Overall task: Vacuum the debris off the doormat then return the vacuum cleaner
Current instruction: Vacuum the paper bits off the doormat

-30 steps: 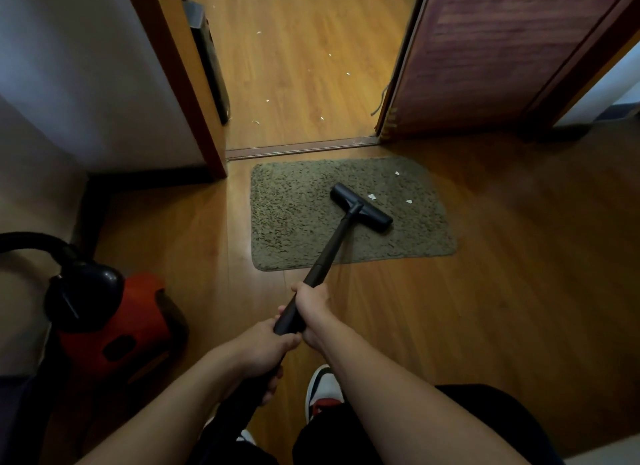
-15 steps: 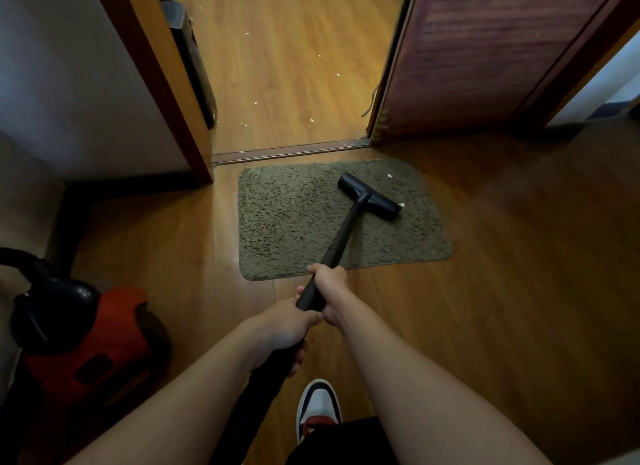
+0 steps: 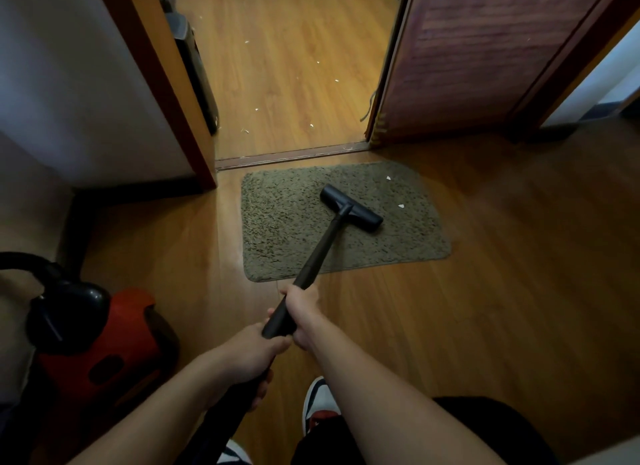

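A grey-green shaggy doormat point(image 3: 287, 218) lies on the wooden floor in front of a doorway. The black vacuum wand point(image 3: 320, 248) runs from my hands up to its flat nozzle point(image 3: 351, 212), which rests on the mat's middle. Two white paper scraps point(image 3: 401, 206) lie on the mat to the right of the nozzle. My right hand point(image 3: 304, 314) grips the wand higher up; my left hand point(image 3: 249, 355) grips it just below. The red and black vacuum body point(image 3: 104, 346) sits on the floor at my lower left, with its black hose point(image 3: 24, 262) arching off to the left.
Beyond the threshold strip point(image 3: 291, 154) several white scraps point(image 3: 311, 125) dot the far room's floor. A dark brown door point(image 3: 485, 55) stands open at the right. A black appliance point(image 3: 194, 62) leans by the left door frame. My shoe point(image 3: 318, 404) is below my hands.
The nozzle has been pulled back toward me and to the left, from the mat's upper right to its middle. A scrap it was covering shows again beside it. Both hands keep their grip.
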Action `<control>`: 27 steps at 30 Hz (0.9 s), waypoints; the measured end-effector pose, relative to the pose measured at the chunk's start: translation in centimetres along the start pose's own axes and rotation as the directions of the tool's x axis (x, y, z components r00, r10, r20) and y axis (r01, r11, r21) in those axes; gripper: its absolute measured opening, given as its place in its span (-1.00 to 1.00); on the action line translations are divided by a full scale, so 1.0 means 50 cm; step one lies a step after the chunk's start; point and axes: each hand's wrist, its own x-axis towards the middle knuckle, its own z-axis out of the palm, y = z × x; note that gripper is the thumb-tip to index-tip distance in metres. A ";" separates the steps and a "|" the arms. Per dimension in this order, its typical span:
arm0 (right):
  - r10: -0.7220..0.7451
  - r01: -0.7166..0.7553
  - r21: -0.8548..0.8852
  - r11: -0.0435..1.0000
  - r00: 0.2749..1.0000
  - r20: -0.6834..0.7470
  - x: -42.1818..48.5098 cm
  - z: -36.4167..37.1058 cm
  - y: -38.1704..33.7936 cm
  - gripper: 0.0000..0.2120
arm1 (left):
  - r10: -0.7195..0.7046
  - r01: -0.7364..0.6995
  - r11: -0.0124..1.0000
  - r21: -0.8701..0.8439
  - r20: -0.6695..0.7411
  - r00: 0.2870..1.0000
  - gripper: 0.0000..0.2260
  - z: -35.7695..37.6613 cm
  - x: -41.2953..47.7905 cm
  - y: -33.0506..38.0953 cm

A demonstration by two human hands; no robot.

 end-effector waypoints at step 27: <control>0.037 -0.041 -0.035 0.999 0.995 -0.092 0.017 -0.219 -0.072 -0.57 | -0.007 -0.002 0.998 0.059 0.157 0.988 -0.88 0.147 0.032 0.112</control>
